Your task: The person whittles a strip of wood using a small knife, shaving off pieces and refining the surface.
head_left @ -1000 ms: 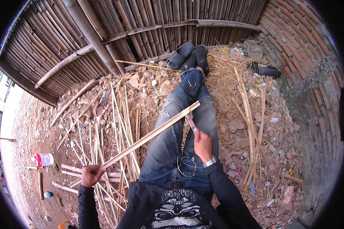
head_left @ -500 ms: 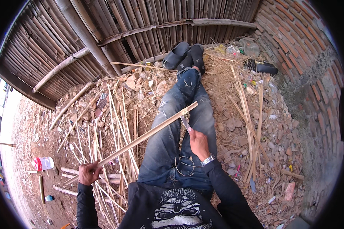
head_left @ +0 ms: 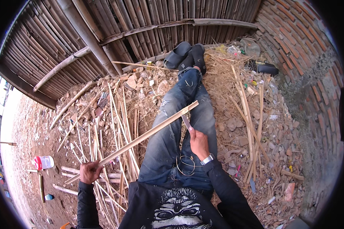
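A long split bamboo strip (head_left: 145,136) slants across my outstretched legs, its far end lying over the shin to the right. My left hand (head_left: 90,172) is closed round its lower left part. In my right hand (head_left: 199,144), which wears a metal watch, a knife (head_left: 186,122) is gripped, its handle mostly hidden by the fingers. The blade meets the strip's underside close to a pale, rough node near the far end. A thin curled shaving or loop of fibre (head_left: 184,172) rests on my jeans below the right hand.
Several bamboo strips (head_left: 120,129) lie on the littered ground to the left, and more strips (head_left: 245,114) to the right. A red-and-white tub (head_left: 44,162) stands far left. A bamboo wall (head_left: 149,32) closes the far side, a brick wall (head_left: 313,76) the right. Loose dark clogs (head_left: 176,56) sit by my feet.
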The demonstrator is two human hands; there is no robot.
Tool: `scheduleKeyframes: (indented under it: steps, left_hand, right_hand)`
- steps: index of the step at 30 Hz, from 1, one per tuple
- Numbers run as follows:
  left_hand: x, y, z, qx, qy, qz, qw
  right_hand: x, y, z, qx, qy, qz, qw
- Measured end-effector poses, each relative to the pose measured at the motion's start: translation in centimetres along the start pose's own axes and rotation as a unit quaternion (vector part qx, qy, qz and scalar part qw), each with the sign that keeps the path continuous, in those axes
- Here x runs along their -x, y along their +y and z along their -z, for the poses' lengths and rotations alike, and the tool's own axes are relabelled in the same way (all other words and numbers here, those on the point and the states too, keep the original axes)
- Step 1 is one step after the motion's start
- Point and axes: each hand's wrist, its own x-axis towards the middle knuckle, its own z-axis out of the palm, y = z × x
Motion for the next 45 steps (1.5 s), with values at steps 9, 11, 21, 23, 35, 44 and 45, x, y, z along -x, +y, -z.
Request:
scheduleKeyframes:
  steps: [9,11,21,23,35,44,45]
  left_hand:
    - [-0.5,0.2,-1.5,0.029,-0.001,0.002,1.000]
    - [-0.3,0.2,-1.5,0.035,-0.001,0.007,0.999]
    - [-0.9,0.5,-3.6,0.045,0.013,-0.006,0.999]
    - [-1.1,0.8,-3.8,0.044,0.013,-0.003,0.999]
    - [-2.4,4.0,-5.4,0.076,0.019,-0.010,0.997]
    - [-3.3,4.6,-5.0,0.093,-0.002,-0.002,0.996]
    - [-3.0,4.3,-4.6,0.086,-0.002,0.010,0.996]
  right_hand:
    - [0.4,-1.6,-0.1,-0.016,-0.083,0.008,0.996]
    - [0.3,-1.2,0.3,-0.001,-0.066,0.013,0.998]
    - [0.5,-0.4,-0.8,-0.010,-0.037,0.017,0.999]
    - [0.4,-0.4,-0.6,-0.017,-0.055,-0.001,0.998]
    - [0.7,-1.3,-0.3,-0.009,-0.148,0.051,0.988]
    - [1.0,0.2,2.0,-0.042,-0.039,0.029,0.998]
    - [1.1,0.1,2.2,-0.041,-0.041,0.020,0.998]
